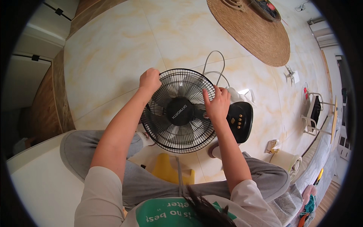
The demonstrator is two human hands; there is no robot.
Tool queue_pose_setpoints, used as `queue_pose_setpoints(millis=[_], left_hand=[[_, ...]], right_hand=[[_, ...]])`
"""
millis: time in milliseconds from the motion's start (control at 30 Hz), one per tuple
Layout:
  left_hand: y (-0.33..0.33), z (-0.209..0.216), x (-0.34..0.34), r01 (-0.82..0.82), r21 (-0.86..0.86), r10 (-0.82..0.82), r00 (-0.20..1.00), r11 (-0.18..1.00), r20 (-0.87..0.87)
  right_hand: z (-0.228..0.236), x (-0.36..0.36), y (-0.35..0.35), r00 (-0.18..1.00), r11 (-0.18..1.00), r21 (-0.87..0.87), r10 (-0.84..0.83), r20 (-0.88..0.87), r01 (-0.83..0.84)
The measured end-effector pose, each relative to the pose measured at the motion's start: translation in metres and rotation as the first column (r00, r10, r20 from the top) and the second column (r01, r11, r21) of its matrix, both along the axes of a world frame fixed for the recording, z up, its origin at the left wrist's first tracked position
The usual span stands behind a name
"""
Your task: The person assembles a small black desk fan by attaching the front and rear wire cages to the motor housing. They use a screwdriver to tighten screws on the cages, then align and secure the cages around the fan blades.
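A round electric fan head (180,111) with a black wire guard lies between my hands, its front facing up. At the upper left of the guard's rim, my left hand (150,80) is closed on the edge. My right hand (218,106) grips the right side of the rim, thumb over the wires and fingers curled at the outer edge. Right of the guard is the fan's black base (242,123) with a row of gold buttons. A grey power cord (224,60) loops on the floor behind it. What joins the head to the base is hidden.
White plastic wrapping (244,95) lies beside the base. A yellow plastic object (166,169) stands between my legs. Farther right are a small box (271,146), a rolled white bundle (285,160) and a metal-framed chair (315,113). A woven mat (253,36) lies at the far right.
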State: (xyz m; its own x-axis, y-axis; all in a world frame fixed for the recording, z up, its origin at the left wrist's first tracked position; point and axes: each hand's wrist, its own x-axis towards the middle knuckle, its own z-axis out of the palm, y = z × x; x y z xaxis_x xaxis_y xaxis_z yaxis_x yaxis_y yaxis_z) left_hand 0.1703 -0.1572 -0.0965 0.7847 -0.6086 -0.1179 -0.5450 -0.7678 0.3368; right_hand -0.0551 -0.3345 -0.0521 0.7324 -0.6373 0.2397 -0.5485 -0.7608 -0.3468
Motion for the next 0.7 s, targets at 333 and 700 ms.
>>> queue_pose_setpoints(millis=[333,700], left_hand=[[0.036,-0.012,0.016,-0.269,-0.340,0.079,0.873,0.901,-0.482],[0.038,-0.023,0.003,-0.521,-0.426,0.061,0.683,0.740,-0.728]], right_hand=[[-0.002,0.005,0.000,0.995,1.000,0.011,0.017,0.100,-0.018],[-0.008,0.024,0.000,0.996,1.000,-0.002,0.018,0.086,-0.018]])
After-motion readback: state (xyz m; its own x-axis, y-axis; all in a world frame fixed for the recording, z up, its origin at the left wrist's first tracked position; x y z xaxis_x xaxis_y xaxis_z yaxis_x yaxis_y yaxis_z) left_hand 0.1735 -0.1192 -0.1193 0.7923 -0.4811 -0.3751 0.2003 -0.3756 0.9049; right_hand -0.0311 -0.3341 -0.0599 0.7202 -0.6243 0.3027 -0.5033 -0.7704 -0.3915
